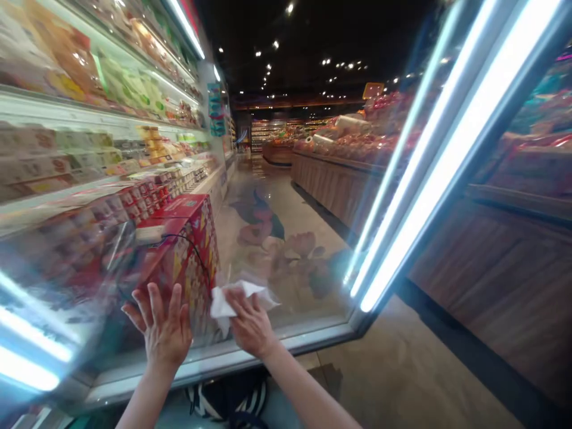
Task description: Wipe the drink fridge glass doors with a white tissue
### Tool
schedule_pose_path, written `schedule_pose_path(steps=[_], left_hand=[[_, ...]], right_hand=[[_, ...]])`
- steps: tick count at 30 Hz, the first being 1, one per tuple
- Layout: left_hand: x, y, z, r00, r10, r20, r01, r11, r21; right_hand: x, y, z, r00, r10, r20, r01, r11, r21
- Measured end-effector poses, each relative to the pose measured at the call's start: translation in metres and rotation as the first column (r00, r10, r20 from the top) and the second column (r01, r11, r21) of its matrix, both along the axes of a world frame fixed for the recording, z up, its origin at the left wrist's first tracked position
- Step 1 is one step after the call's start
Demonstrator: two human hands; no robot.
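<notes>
Left hand open, palm toward the glass door, fingers spread and pointing up, holding nothing; actual contact with the pane is hard to confirm. Right hand has hold of the white wipe (paper or fabric, can't tell), fingers close together, nearly straight, angled up and left over it, keeping it against the lower part of the pane. Wipe sits right of the left hand, above the bottom frame rail; crumpled, long axis roughly sideways, one blurred corner pointing right.

Door's bottom rail runs across, rising slightly to the right; its right edge slants up and right alongside bright light strips. Seen through the glass: red patterned box behind the left hand, floor beyond the wipe. Stocked shelves on the left, wood-fronted display stand farther right. Striped shoes below the rail.
</notes>
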State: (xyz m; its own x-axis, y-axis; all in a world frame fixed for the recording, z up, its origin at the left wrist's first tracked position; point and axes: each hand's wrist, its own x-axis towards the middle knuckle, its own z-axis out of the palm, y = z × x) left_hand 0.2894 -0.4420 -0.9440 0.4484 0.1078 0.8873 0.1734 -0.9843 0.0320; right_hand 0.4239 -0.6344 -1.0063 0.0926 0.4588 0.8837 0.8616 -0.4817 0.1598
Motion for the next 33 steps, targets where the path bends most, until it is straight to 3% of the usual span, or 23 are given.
schedule_pose_path(steps=[3,7,10,13,15,18,21,23,26,29,33], left_hand=[[-0.002,0.002,0.000,1.000,0.004,-0.010,-0.004,1.000,-0.001],[-0.004,0.007,-0.004,0.999,-0.004,-0.037,0.002,0.999,-0.038],[-0.002,0.005,-0.011,0.999,-0.022,-0.039,0.020,0.998,-0.056],[-0.001,0.000,-0.017,0.999,-0.026,-0.047,0.024,0.999,-0.030],[-0.002,-0.001,-0.018,0.997,-0.030,-0.070,0.030,1.000,0.002],[-0.005,-0.001,-0.018,0.995,-0.030,-0.093,0.032,0.999,0.012],[-0.007,0.000,-0.015,0.995,-0.022,-0.101,0.022,1.000,-0.005],[-0.007,0.000,-0.014,0.995,-0.019,-0.103,0.019,1.000,0.004],[-0.007,-0.001,-0.013,0.996,-0.018,-0.089,0.020,1.000,0.021],[-0.009,0.000,-0.012,0.996,-0.011,-0.089,0.012,1.000,0.007],[-0.018,0.011,-0.011,0.997,0.007,-0.078,-0.010,0.999,-0.038]], right_hand=[[-0.001,0.003,-0.006,0.999,0.047,0.021,-0.046,0.998,-0.051],[0.056,-0.070,0.014,0.989,-0.119,-0.083,0.131,0.980,0.151],[0.089,-0.126,0.021,0.937,-0.265,-0.229,0.334,0.872,0.357],[0.093,-0.146,0.005,0.889,-0.320,-0.327,0.448,0.756,0.478],[0.087,-0.140,-0.006,0.877,-0.321,-0.356,0.470,0.723,0.507],[0.080,-0.119,-0.004,0.882,-0.292,-0.370,0.454,0.739,0.498],[0.068,-0.089,0.010,0.904,-0.250,-0.347,0.392,0.812,0.433],[0.048,-0.064,0.010,0.930,-0.213,-0.299,0.314,0.884,0.347],[0.006,-0.030,-0.011,0.981,-0.099,-0.168,0.125,0.980,0.157],[-0.020,-0.011,-0.024,0.996,0.007,-0.091,-0.006,1.000,0.011],[-0.011,-0.002,0.004,0.981,-0.060,-0.183,0.067,0.997,0.031]])
